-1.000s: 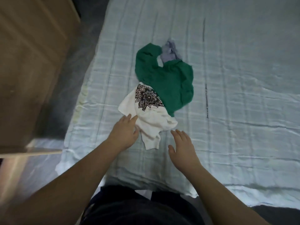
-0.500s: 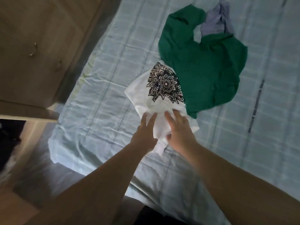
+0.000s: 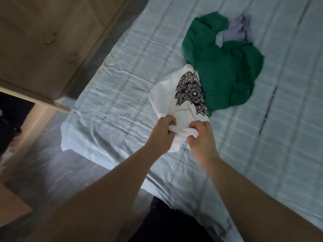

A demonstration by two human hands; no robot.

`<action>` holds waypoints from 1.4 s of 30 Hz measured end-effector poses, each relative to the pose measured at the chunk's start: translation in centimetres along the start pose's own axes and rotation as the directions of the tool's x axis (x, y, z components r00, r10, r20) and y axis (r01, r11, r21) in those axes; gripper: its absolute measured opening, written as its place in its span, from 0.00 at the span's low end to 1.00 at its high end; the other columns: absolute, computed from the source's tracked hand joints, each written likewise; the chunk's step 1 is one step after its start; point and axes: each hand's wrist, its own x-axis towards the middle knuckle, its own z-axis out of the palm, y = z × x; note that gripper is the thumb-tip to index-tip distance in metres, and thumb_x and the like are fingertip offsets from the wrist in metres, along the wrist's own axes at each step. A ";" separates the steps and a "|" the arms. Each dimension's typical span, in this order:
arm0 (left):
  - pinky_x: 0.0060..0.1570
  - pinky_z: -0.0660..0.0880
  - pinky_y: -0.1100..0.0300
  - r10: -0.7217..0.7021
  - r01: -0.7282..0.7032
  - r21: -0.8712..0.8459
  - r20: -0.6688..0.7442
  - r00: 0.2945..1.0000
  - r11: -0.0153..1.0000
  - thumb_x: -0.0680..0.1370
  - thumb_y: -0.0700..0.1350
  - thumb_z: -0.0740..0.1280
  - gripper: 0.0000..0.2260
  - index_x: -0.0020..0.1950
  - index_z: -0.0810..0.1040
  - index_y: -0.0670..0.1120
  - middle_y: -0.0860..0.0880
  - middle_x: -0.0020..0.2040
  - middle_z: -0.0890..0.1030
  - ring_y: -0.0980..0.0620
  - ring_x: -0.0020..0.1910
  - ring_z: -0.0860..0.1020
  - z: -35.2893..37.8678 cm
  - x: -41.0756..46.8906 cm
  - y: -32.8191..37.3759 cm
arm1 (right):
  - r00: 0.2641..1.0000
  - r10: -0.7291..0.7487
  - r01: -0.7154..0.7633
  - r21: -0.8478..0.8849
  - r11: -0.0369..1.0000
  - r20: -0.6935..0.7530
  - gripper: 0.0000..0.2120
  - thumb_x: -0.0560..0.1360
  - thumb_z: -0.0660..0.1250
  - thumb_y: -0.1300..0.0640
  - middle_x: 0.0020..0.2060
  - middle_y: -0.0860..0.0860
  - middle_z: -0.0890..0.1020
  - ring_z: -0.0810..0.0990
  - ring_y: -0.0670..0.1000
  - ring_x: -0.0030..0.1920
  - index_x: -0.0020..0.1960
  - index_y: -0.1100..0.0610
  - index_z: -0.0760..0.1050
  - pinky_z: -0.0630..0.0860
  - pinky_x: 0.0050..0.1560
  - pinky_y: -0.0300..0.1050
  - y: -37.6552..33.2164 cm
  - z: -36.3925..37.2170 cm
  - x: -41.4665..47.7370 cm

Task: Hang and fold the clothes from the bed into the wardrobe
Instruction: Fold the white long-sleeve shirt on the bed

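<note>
Left hand (image 3: 161, 134): fingers curled, gripping the near edge of the white shirt (image 3: 167, 95).
Right hand (image 3: 201, 139): fingers curled, pinching the same bunched edge, just beside the left.
White shirt: on the bed (image 3: 122, 102), black mandala print up, far side tucked under the green top (image 3: 225, 70).
Green top: crumpled, touching a lilac garment (image 3: 236, 29) behind it.
Cabinet (image 3: 43, 41): wooden, left of the bed.

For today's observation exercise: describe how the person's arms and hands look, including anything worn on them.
Both forearms are bare, with no sleeves in view. The left hand and right hand wear no gloves; no watch or bracelet shows at either wrist.
</note>
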 end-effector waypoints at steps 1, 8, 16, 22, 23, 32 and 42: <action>0.38 0.65 0.66 0.010 -0.010 -0.029 0.007 1.000 1.000 0.69 0.29 0.58 0.17 0.49 0.72 0.48 0.47 0.46 0.74 0.56 0.40 0.70 -0.9 -1.4 1.1 | 1.000 0.002 -0.001 0.023 1.000 -0.022 0.18 0.68 0.63 0.72 0.49 0.51 0.70 0.71 0.42 0.43 0.51 0.54 0.76 0.68 0.49 0.25 -1.3 -1.0 -1.5; 0.38 0.70 0.70 0.071 -0.061 -0.101 0.099 0.993 0.993 0.77 0.34 0.64 0.12 0.51 0.76 0.52 0.50 0.49 0.79 0.55 0.41 0.76 -6.3 -7.0 10.7 | 0.993 -0.011 0.026 0.121 0.992 -0.118 0.17 0.71 0.68 0.68 0.50 0.50 0.77 0.75 0.42 0.48 0.55 0.51 0.79 0.67 0.50 0.24 -9.4 -10.4 -8.1; 0.40 0.68 0.77 0.306 -0.301 -0.060 0.145 0.941 0.952 0.80 0.40 0.64 0.11 0.56 0.79 0.54 0.62 0.47 0.79 0.71 0.42 0.75 -6.7 -11.0 22.5 | 0.972 0.011 0.039 0.206 0.978 -0.236 0.17 0.72 0.66 0.61 0.48 0.45 0.84 0.83 0.47 0.47 0.56 0.45 0.80 0.79 0.48 0.43 -15.0 -24.0 -12.9; 0.42 0.69 0.71 0.426 -0.448 0.080 0.202 0.882 0.890 0.81 0.44 0.63 0.08 0.55 0.80 0.51 0.57 0.47 0.81 0.61 0.47 0.77 -3.0 -11.9 31.1 | 0.966 -0.081 0.098 0.056 0.994 -0.247 0.21 0.72 0.64 0.65 0.47 0.37 0.84 0.81 0.35 0.47 0.54 0.41 0.80 0.73 0.44 0.26 -14.4 -34.7 -16.4; 0.42 0.69 0.72 0.441 -0.465 0.090 0.203 0.874 0.881 0.82 0.44 0.63 0.07 0.55 0.80 0.50 0.56 0.48 0.81 0.58 0.46 0.77 -1.8 -11.9 32.5 | 0.962 -0.087 0.098 0.033 0.995 -0.258 0.20 0.73 0.64 0.65 0.45 0.34 0.84 0.80 0.34 0.47 0.52 0.40 0.80 0.71 0.44 0.25 -13.7 -36.3 -16.7; 0.42 0.74 0.50 0.168 -0.152 -0.287 0.029 0.985 0.946 0.83 0.54 0.60 0.14 0.48 0.81 0.48 0.40 0.43 0.80 0.48 0.41 0.75 10.3 -10.7 40.2 | 0.896 0.012 -0.013 0.000 1.000 -0.443 0.12 0.78 0.61 0.62 0.45 0.44 0.82 0.77 0.45 0.49 0.51 0.49 0.81 0.68 0.43 0.30 -0.9 -51.6 -18.2; 0.43 0.71 0.57 -0.068 0.158 -0.506 0.192 0.979 0.848 0.76 0.49 0.67 0.04 0.42 0.76 0.52 0.50 0.35 0.69 0.52 0.38 0.66 21.8 -11.0 46.1 | 0.844 0.299 -0.223 0.216 0.951 -0.445 0.12 0.76 0.58 0.64 0.42 0.53 0.80 0.77 0.54 0.44 0.47 0.54 0.79 0.70 0.40 0.43 11.9 -58.9 -17.6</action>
